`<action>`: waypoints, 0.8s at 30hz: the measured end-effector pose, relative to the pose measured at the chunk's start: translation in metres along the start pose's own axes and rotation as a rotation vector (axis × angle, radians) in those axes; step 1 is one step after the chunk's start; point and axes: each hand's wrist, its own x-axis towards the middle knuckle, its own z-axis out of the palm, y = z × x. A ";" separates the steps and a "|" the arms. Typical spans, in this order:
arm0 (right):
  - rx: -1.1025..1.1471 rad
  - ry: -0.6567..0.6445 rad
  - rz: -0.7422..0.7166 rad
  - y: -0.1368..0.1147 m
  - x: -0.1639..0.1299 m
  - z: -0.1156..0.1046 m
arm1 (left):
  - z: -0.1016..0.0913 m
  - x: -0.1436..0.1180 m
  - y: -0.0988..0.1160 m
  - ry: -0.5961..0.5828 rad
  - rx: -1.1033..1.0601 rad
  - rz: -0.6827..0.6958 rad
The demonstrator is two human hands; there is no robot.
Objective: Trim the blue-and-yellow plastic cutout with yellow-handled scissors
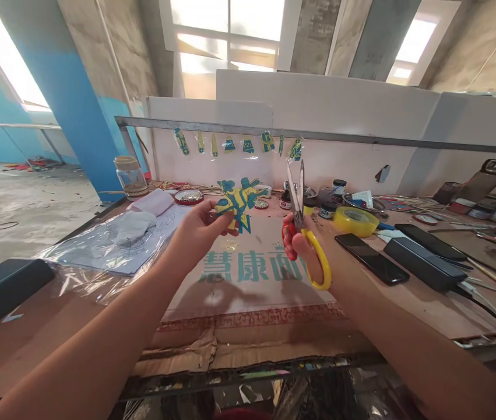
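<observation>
Head view shows the left hand [195, 230] raised above the counter [431, 309], its fingertips pinching the lower left edge of a painted cutout [238, 201] in blue-green and yellow, held upright in the air. Just to its right, the right hand [317, 248] grips a pair of scissors [302, 219] with one red and one yellow handle loop; fingers pass through the loops, and the blades point straight up, slightly parted, close beside the cutout but not touching it. Below both hands lies a flattened cardboard sheet [248, 286] printed with large green characters. To the right of the scissors sit a roll of yellow tape [355, 220], a dark phone [372, 258] and a black box [425, 263], side by side. Left of the cutout lies a clear plastic sleeve over printed line drawings [99, 248], with a glass jar [130, 175] behind it. Small painted pieces [248, 144] hang from a metal rail [361, 138] above the counter's back edge.
</observation>
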 end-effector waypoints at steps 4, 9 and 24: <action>-0.067 -0.152 0.011 -0.003 0.000 -0.001 | -0.008 0.001 0.011 0.085 -0.032 0.073; 0.042 -0.295 0.065 0.021 -0.006 0.011 | -0.015 0.000 0.017 0.172 0.010 0.079; 0.199 -0.308 0.168 0.030 -0.015 0.025 | -0.003 -0.007 0.018 -0.024 0.075 0.104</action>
